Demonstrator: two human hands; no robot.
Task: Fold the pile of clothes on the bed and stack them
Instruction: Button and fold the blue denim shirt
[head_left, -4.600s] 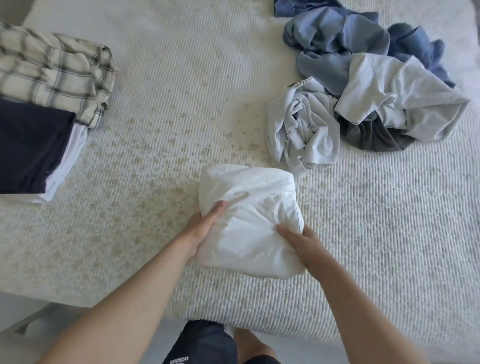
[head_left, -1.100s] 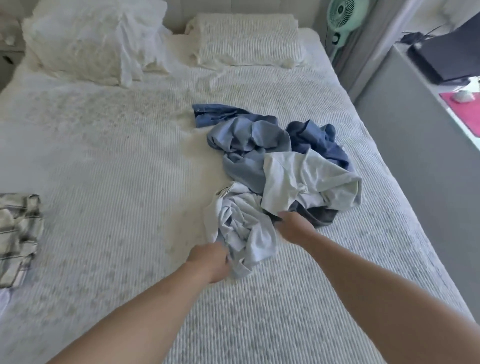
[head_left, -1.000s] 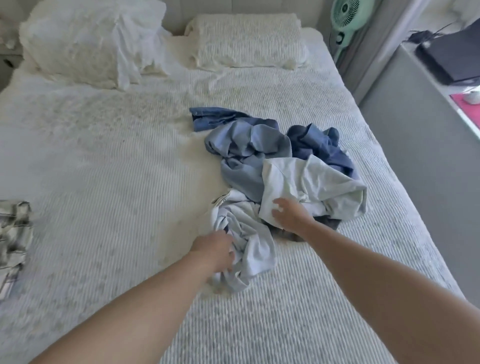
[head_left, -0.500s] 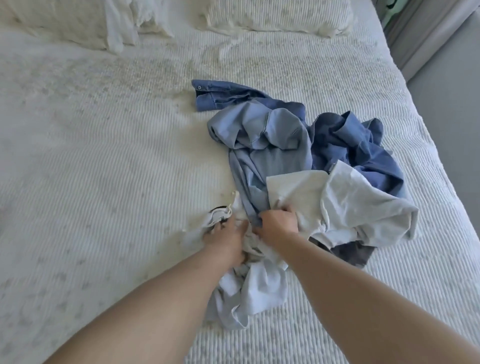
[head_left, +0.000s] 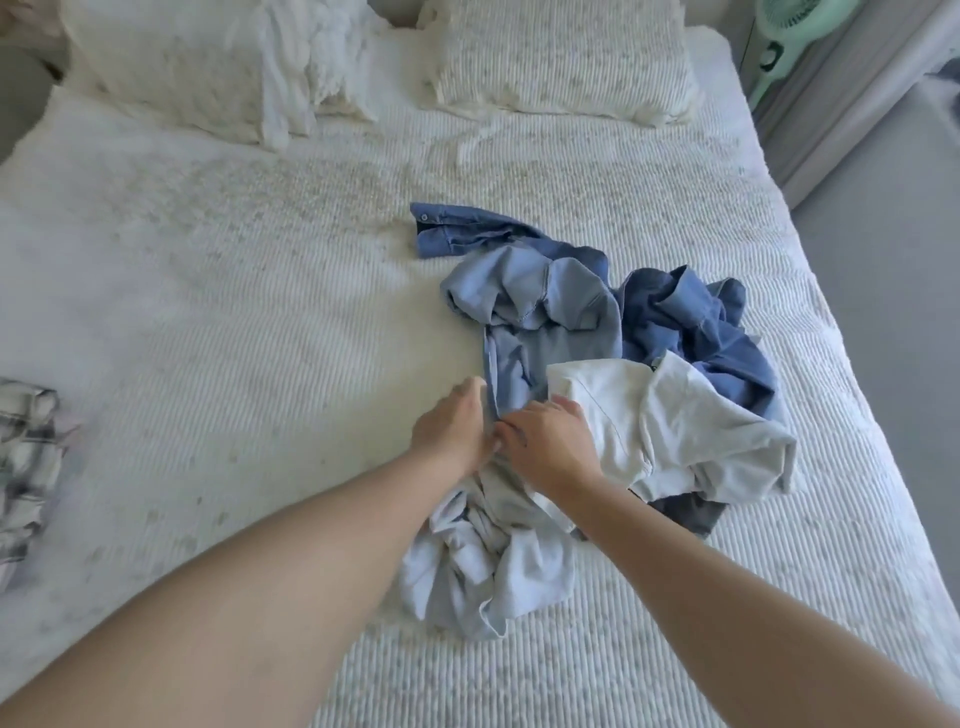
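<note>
Far left edge: folded cream-and-grey plaid garment (head_left: 23, 467) lies on the white ribbed bedspread (head_left: 208, 338), partly out of view and blurred. Back left: rumpled white pillow (head_left: 176, 62); to its right a ribbed cream pillow (head_left: 561, 52), both at the head of the bed. Centre: both bare forearms reach in from the near edge, hands side by side and touching at the near-left corner of the unfolded clothes pile. Left hand (head_left: 457, 431) has fingers curled down into the cloth at the edge of the light blue shirt (head_left: 540, 312); exactly what it pinches is hidden under the hand. Right hand (head_left: 550, 447) lies on the crumpled pale blue-white garment (head_left: 488, 566), fingers bent toward the left hand; cannot tell whether it grips the fabric or just presses on it. That pale garment trails toward the near edge, under both wrists. Behind the hands: denim-blue buttoned cuff (head_left: 452, 234) sticking out leftward. Right of the hands: off-white T-shirt (head_left: 675, 421) on top, dark blue shirt (head_left: 696, 322) behind it, dark grey cloth (head_left: 685, 512) showing beneath. Far right top: mint-green fan (head_left: 779, 31) beside the bed.
</note>
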